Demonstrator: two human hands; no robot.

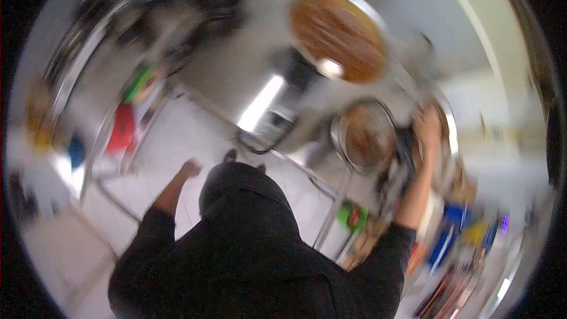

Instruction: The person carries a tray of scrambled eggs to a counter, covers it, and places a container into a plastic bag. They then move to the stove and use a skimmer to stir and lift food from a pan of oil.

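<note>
The whole view is smeared by motion. My right hand (428,127) is raised at the right, against the rim of a round metal pan (449,136); blur hides whether the fingers grip it. Just left of that hand is another round metal pan (363,136) with a brownish inside. My left hand (189,169) hangs out to the left above the pale tiled floor, away from any object, with nothing visible in it. Black sleeves and a black top fill the lower middle.
A large round vessel with brown contents (336,35) sits on a steel counter (260,65) ahead. Metal rack legs (331,212) run down the middle. Red and green items (124,124) sit on a left rack. Colourful packages (455,236) crowd the lower right.
</note>
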